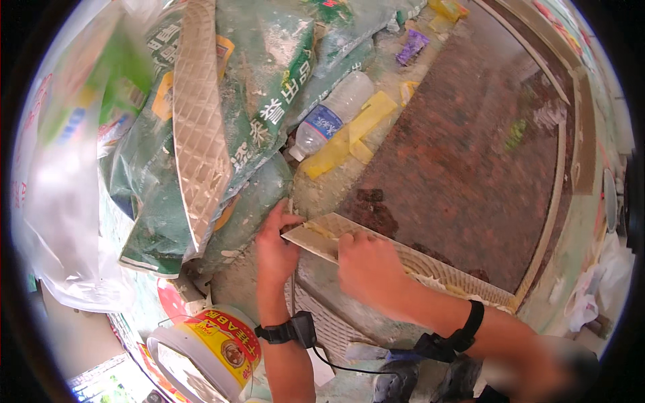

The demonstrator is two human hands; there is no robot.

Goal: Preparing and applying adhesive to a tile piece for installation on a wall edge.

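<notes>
A long, narrow tile strip [463, 281], its ridged back facing up, runs slantwise along the near edge of a reddish-brown speckled slab. Yellowish paste [321, 230] lies on its left part. My left hand [277, 245] is curled around the strip's left end, thumb pointing right. My right hand [369, 260] is closed in a fist over the strip, just right of the paste; whatever it grips is hidden under the fingers. Beneath my forearms is another piece with a ridged pattern [322, 312], partly covered.
The speckled slab [463, 148] fills the right. A plastic bottle [336, 114] and yellow wrapping [353, 138] lie beyond my hands. Green bags [269, 60] and a tall ridged strip [199, 121] stand left. A white bucket [208, 352] with a red-yellow label sits near my left forearm.
</notes>
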